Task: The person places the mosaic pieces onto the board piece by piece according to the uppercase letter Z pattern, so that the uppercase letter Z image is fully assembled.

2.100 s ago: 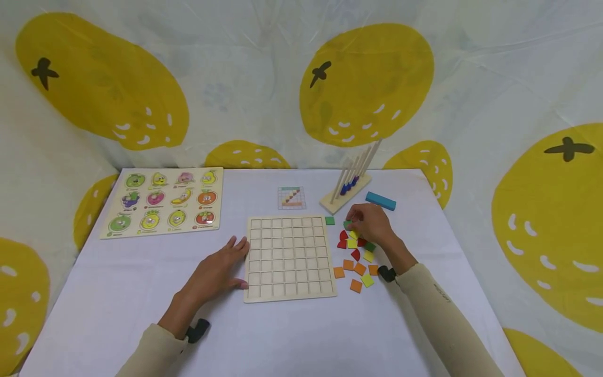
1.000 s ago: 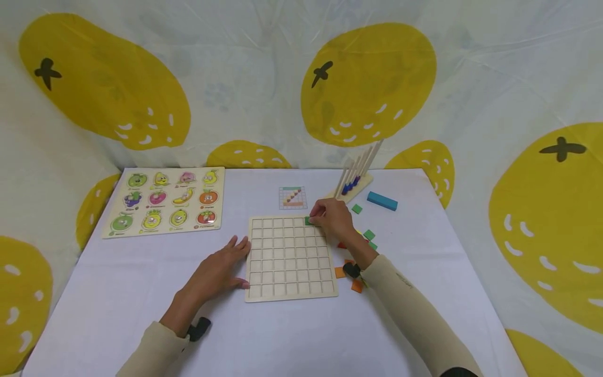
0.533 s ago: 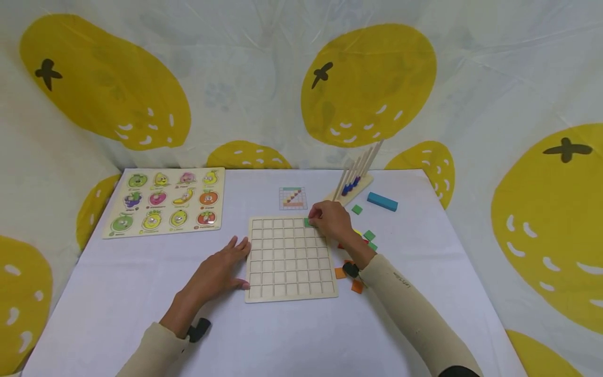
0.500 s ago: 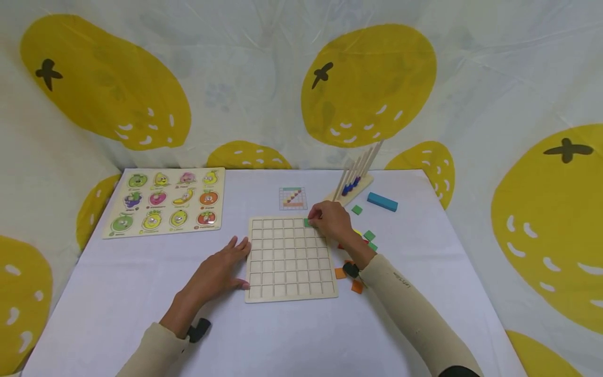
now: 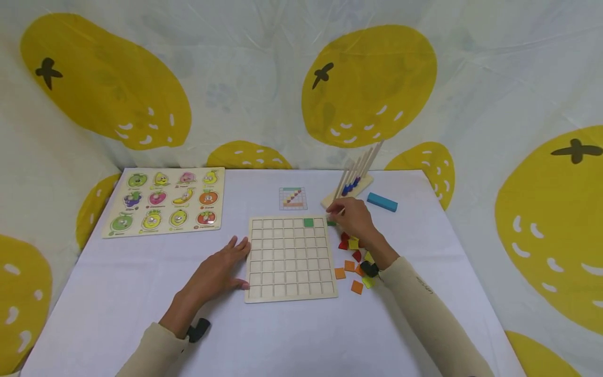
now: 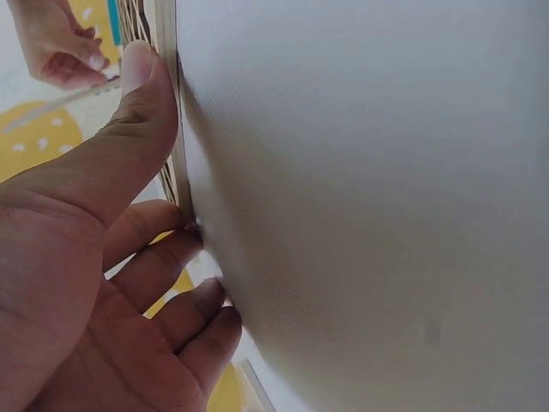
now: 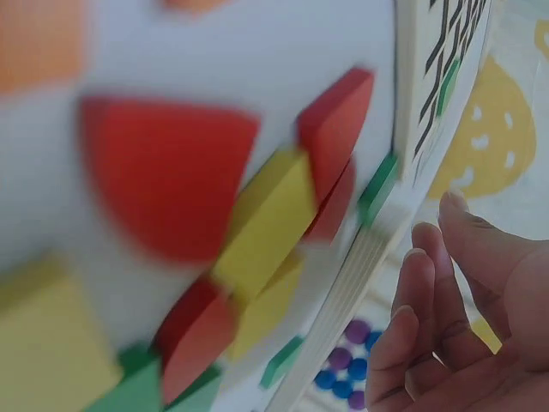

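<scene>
1. Green loose tile (image 5: 332,223): just off the board (image 5: 289,262) at two o'clock, about eight o'clock from my right grip (image 5: 354,214), the nearer; square, no long axis.
2. I see the right grip parted, empty; the left grip (image 5: 220,267) touches the board's nine-o'clock edge, fingers loose.
3. Counted: one board, one seated green tile (image 5: 308,222), at least four orange tiles (image 5: 356,287).

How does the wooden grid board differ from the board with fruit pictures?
The grid board is plain pale wood divided into small cells; the fruit board shows rows of colourful fruit faces.
The grid board looks nearly square, while the fruit board is wider than deep.
The left hand touches the grid board's edge; no hand touches the fruit board.
Both lie flat on the white cloth.
</scene>
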A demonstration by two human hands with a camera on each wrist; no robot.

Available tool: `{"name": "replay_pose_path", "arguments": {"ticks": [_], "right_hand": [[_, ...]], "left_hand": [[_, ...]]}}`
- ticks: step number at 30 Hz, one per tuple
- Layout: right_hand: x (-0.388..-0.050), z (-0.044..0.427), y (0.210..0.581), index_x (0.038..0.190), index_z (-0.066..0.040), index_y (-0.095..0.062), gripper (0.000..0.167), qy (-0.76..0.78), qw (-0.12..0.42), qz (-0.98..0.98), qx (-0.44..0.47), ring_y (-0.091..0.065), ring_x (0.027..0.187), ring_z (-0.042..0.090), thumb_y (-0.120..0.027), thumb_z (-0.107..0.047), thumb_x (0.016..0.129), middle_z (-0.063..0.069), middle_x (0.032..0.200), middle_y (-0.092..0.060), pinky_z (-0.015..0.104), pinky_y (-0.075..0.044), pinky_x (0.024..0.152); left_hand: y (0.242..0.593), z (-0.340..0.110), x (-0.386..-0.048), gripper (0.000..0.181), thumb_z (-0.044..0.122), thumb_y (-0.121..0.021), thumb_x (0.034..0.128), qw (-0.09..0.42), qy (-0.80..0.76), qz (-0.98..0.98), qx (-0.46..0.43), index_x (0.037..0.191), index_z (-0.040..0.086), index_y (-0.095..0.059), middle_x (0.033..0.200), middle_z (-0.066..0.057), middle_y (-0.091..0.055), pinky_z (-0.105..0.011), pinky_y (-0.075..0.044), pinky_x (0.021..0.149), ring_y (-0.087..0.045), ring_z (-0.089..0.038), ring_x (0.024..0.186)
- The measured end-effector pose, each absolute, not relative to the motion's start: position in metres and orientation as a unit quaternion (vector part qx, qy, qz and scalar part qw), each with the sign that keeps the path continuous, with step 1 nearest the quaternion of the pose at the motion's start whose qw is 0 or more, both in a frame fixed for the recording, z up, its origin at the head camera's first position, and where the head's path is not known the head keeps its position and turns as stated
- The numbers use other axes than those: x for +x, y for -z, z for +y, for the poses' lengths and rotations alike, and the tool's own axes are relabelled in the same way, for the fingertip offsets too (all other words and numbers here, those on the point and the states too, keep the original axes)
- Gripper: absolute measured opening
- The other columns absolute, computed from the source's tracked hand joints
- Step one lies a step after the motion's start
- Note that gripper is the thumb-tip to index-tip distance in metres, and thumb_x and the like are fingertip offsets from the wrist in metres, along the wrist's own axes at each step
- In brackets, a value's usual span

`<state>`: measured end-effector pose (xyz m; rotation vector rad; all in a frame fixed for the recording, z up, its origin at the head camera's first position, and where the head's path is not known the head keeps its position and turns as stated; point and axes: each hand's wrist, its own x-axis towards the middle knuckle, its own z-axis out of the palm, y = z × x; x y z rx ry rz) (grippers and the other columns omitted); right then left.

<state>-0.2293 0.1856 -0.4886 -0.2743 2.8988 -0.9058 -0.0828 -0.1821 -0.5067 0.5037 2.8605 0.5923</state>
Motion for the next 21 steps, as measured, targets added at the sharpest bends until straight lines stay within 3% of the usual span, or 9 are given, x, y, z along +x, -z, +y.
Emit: {"name": "replay_pose_path", "arguments": {"ticks": [6,14,21], "right_hand": [[-0.229,0.1958,0.4883,0.108,-0.021,-0.079,0.012,0.284,0.076,0.954,-0.054,-0.065,0.093,0.024,-0.08,-0.021,0.096,0.001,0.104,-0.073,0.034,-0.056,0.076],[-0.2316,0.1937,0.4966,0.114,-0.02,-0.081,0.019,0.251,0.091,0.962,-0.059,-0.064,0.088,0.023,-0.082,-0.024,0.095,0.002,0.101,-0.072,0.033,-0.055,0.071],[-0.2317,0.1929,0.4971,0.111,-0.021,-0.081,0.019,0.245,0.104,0.963,-0.051,-0.064,0.091,0.023,-0.084,-0.027,0.093,0.002,0.1,-0.072,0.034,-0.055,0.074]], "left_hand": [[0.5056,-0.1832,-0.0827,0.112,0.039,-0.097,0.0696,0.085,-0.199,0.961,0.17,0.163,0.008,-0.042,0.171,-0.009,-0.039,-0.064,-0.045,0.117,-0.032,-0.039,0.161],[0.5071,-0.1834,-0.0824,0.113,0.039,-0.098,0.0688,0.086,-0.205,0.96,0.17,0.162,0.009,-0.043,0.17,-0.009,-0.039,-0.065,-0.046,0.116,-0.032,-0.04,0.161],[0.507,-0.1829,-0.0832,0.113,0.04,-0.098,0.0687,0.091,-0.201,0.96,0.17,0.163,0.01,-0.042,0.171,-0.007,-0.038,-0.064,-0.046,0.117,-0.031,-0.039,0.161]]}}
